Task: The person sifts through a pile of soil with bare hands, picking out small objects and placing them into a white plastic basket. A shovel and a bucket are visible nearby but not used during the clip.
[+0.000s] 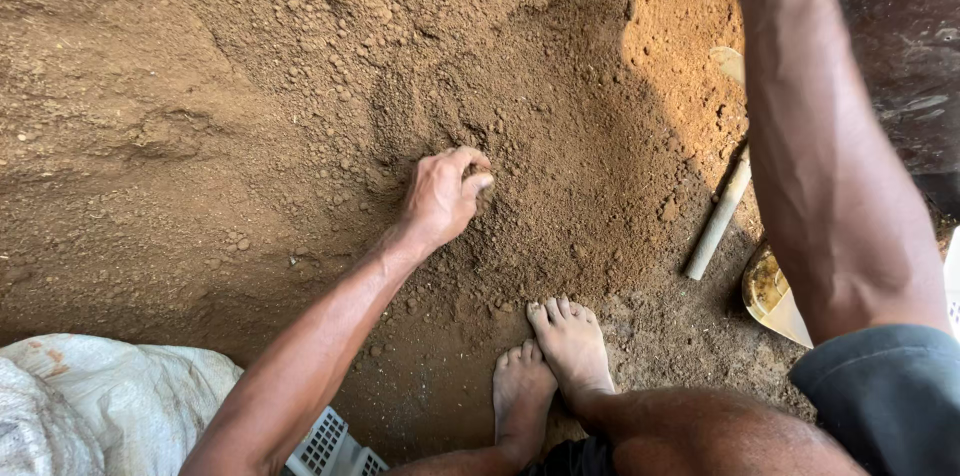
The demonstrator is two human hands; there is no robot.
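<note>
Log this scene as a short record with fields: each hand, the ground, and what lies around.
left hand: fingers curled, pressed into the soil pile, closed around a clump of earth
right hand: above the frame's top edge; only the raised forearm shows
ground: loose brown soil with small clods, sloping up from the bare feet
tool: pale handle lying on the soil at right, beside a yellowish pan
lower left: white sack and white perforated crate

The dirt (pixel 300 86) is brown and turns orange in the sun. The sack (pixel 110 396) is white. The stick handle (pixel 718 221) is pale. The sleeve (pixel 890 396) is dark grey. The crate (pixel 330 448) is white.
</note>
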